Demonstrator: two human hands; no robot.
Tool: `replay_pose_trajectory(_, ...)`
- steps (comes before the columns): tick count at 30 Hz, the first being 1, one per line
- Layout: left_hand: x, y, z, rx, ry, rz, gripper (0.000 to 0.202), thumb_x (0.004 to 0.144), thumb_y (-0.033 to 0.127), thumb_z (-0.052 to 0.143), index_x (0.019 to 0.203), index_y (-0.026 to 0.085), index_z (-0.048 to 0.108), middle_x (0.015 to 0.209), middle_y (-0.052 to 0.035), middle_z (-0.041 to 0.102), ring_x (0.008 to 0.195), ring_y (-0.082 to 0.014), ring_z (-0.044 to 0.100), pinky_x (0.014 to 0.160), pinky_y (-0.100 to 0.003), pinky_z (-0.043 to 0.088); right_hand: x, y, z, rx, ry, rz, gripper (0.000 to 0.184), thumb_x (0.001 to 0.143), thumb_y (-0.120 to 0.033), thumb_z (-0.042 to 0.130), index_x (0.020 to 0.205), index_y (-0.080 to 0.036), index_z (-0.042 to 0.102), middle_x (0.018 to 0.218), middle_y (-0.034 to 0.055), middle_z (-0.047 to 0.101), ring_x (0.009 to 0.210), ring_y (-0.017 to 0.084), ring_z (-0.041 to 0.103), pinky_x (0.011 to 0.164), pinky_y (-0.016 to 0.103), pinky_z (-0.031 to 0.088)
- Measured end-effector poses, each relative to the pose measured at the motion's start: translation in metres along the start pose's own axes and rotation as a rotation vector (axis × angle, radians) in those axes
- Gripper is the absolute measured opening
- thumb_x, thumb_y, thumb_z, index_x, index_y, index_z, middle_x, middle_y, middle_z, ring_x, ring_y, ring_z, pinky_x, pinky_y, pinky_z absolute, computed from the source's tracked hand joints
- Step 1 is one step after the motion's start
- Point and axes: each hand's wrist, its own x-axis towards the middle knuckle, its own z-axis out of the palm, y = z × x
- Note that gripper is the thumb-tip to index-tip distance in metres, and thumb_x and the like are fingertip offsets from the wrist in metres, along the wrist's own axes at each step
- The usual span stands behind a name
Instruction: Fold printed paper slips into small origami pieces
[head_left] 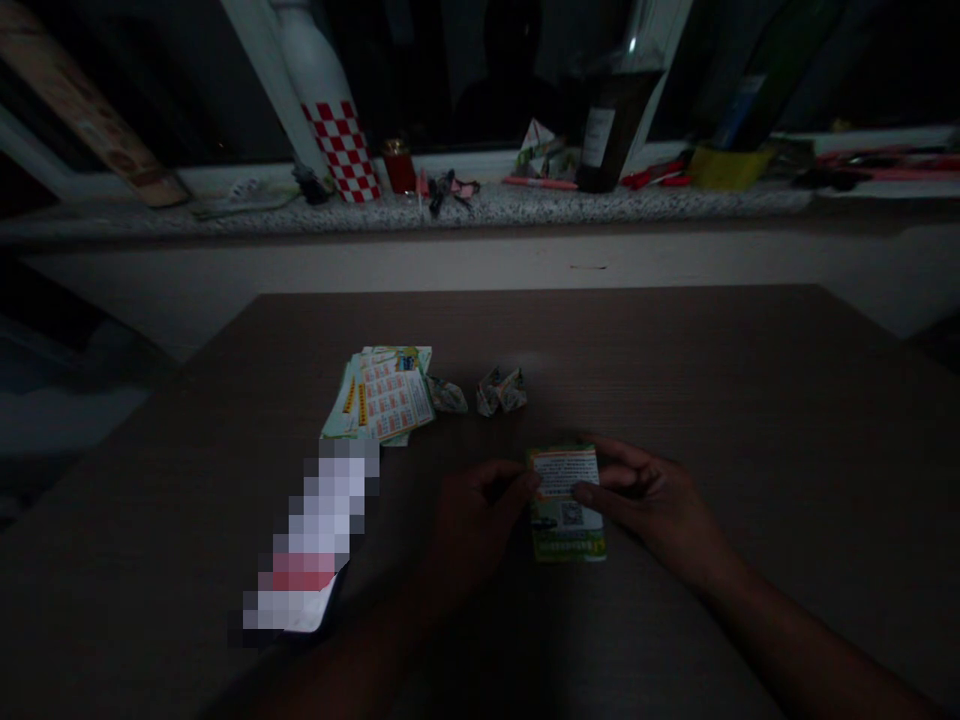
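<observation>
Between my two hands is a small printed paper card [566, 520] with lines of text, a QR code and a green band at its lower edge. My left hand [480, 510] pinches its left edge between thumb and fingers. On the right side, my right hand [652, 495] grips it, with the thumb on top and the fingers behind. Just beyond lie folded paper pieces [501, 392] made of similar printed paper. Left of them sits a fanned pile of printed paper cards [390, 395], with another folded piece [448, 394] at its right edge.
A phone [311, 550] with a blurred-out screen lies on the wooden table [712, 380] left of my hands. Along the stone windowsill [525, 205] stand a white bottle with red checks [341, 130], a red jar [399, 168], a dark pouch [611, 130] and a yellow-based object [731, 165].
</observation>
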Motion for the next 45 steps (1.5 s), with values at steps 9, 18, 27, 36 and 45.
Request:
replay_pose_trajectory(9,0.000,0.002,0.001,-0.006,0.002,-0.007,0.021,0.082,0.035,0.062,0.081,0.016,0.072,0.074,-0.0016,0.072,0.065,-0.0148,0.063,0.055,-0.022,0.045,-0.001,-0.002,0.001,-0.059,0.011,-0.021,0.058,0.068,-0.033,0.078,0.121,-0.018,0.061,0.079,0.0033,0.079,0.073,0.021,0.073,0.074,0.035,0.058)
replay_pose_trajectory(18,0.000,0.002,0.000,0.045,0.002,0.025,0.023,0.082,0.036,0.061,0.082,0.017,0.072,0.076,-0.0023,0.073,0.069,-0.0168,0.066,0.060,-0.023,0.048,-0.001,-0.001,0.001,-0.082,0.028,-0.019,0.061,0.066,-0.035,0.080,0.121,-0.019,0.060,0.075,0.0013,0.078,0.071,0.022,0.073,0.074,0.037,0.059)
replay_pose_trajectory(27,0.004,0.004,-0.003,0.180,-0.014,0.075,0.026,0.086,0.036,0.055,0.087,0.017,0.071,0.084,-0.0047,0.074,0.077,-0.0197,0.067,0.068,-0.028,0.049,-0.001,-0.005,0.003,-0.089,0.065,0.019,0.052,0.065,-0.037,0.080,0.111,-0.017,0.065,0.073,0.0037,0.078,0.066,0.022,0.073,0.068,0.034,0.058)
replay_pose_trajectory(36,0.011,0.000,-0.007,0.606,0.091,0.231,0.020,0.085,0.032,0.056,0.080,0.019,0.072,0.082,-0.0056,0.071,0.083,-0.0233,0.062,0.083,-0.037,0.040,0.001,0.002,-0.003,-0.329,0.117,-0.178,0.050,0.074,-0.034,0.073,0.119,-0.018,0.058,0.067,0.0008,0.075,0.064,0.019,0.070,0.067,0.033,0.056)
replay_pose_trajectory(45,0.017,-0.003,-0.012,0.754,0.061,0.222,0.024,0.087,0.033,0.051,0.080,0.019,0.069,0.080,-0.0063,0.072,0.080,-0.0236,0.062,0.084,-0.038,0.037,0.004,0.013,-0.006,-0.534,0.055,-0.401,0.041,0.079,-0.025,0.068,0.118,-0.022,0.057,0.079,0.0012,0.075,0.073,0.019,0.070,0.075,0.034,0.055)
